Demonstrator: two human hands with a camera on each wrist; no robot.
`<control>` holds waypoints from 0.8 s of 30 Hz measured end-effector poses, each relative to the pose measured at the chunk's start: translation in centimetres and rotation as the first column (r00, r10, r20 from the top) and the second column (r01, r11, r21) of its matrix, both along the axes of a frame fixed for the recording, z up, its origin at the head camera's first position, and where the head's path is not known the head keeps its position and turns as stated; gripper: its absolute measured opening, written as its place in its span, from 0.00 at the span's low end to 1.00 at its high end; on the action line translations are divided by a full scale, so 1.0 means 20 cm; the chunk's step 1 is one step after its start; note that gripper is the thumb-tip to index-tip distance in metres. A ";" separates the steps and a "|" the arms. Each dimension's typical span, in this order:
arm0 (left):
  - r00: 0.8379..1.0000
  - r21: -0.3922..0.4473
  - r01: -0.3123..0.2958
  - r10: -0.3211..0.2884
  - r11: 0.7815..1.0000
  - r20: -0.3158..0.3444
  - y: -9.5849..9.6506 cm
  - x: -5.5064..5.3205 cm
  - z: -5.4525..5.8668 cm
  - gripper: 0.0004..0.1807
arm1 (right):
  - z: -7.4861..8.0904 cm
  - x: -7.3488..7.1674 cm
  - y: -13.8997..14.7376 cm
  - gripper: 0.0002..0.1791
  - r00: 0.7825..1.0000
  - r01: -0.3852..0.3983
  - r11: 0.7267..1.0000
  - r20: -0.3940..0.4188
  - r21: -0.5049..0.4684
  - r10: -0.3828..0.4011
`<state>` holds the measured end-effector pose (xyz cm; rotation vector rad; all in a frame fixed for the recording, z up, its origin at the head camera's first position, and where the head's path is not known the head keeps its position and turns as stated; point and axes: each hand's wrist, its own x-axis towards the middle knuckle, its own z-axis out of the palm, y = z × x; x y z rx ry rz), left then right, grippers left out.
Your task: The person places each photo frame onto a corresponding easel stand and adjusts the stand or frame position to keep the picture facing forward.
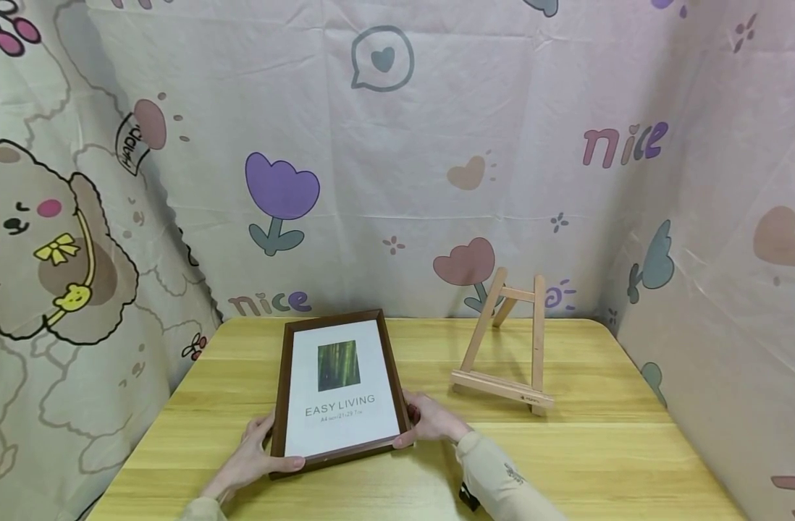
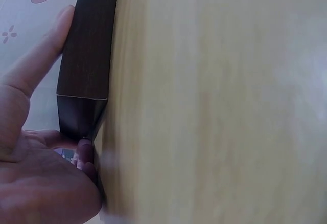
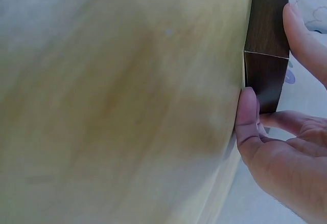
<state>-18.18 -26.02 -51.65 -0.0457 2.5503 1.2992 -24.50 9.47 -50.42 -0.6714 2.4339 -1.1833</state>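
The left hand (image 1: 247, 459) grips the near left corner of a dark brown, rectangular wooden picture frame (image 1: 341, 394), its thumb on the front edge and its fingers tucked round and beneath. The right hand (image 1: 433, 420) holds the near right corner in much the same way, thumb forward, fingertips between the wood and the yellow wood-grain tabletop (image 1: 606, 449). The frame thus lies between the two hands and reaches away from them, face up; whether its far edge bears on the surface I cannot tell.

This two-corner hold looks sound for steadying or shifting the frame. Both hands should bear evenly and move together, or the frame may twist. Pressure is best kept on the wooden rim, with the thumbs off the white printed sheet (image 1: 345, 434) that shows inside it. The far end has no hand on it, so it could dip or drag if the near corners came up quickly. Fingers underneath could be pinched if the frame were let down carelessly. Beyond the right hand and to its right, well apart, stands a pale wooden tabletop easel (image 1: 502, 388); keep the right forearm clear of its ledge.
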 end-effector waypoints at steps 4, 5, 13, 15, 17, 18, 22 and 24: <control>1.000 -0.004 0.001 -0.001 1.000 0.002 0.00 0.00 0.00 0.69 | 0.00 0.00 0.00 0.57 1.000 0.010 1.000 0.015 -0.013 -0.010; 1.000 -0.007 0.000 0.000 1.000 0.002 0.00 0.00 0.00 0.69 | -0.01 0.00 0.00 0.57 1.000 0.007 1.000 0.019 -0.026 -0.007; 1.000 0.002 -0.004 0.004 1.000 -0.007 0.02 0.01 0.02 0.70 | 0.00 0.01 0.00 0.60 0.999 0.026 0.998 0.034 -0.057 -0.024; 1.000 0.007 -0.007 0.007 1.000 -0.004 0.02 0.02 0.02 0.70 | 0.00 0.01 0.00 0.61 0.999 0.035 0.998 0.036 -0.050 -0.033; 1.000 0.010 -0.011 0.011 1.000 -0.003 0.02 0.02 0.02 0.71 | 0.00 0.01 0.00 0.61 0.998 0.045 0.998 0.041 -0.044 -0.044; 1.000 0.009 -0.013 0.013 1.000 -0.001 0.02 0.02 0.02 0.71 | 0.00 0.02 0.00 0.61 0.998 0.047 0.998 0.041 -0.041 -0.046; 1.000 0.031 -0.008 0.008 0.999 -0.009 0.02 0.02 0.02 0.71 | 0.00 0.01 0.00 0.62 0.999 0.045 0.998 0.025 -0.032 -0.044; 1.000 0.053 -0.002 0.003 0.999 -0.019 0.02 0.01 0.02 0.71 | -0.01 0.01 0.00 0.62 0.999 0.041 0.999 0.007 -0.023 -0.041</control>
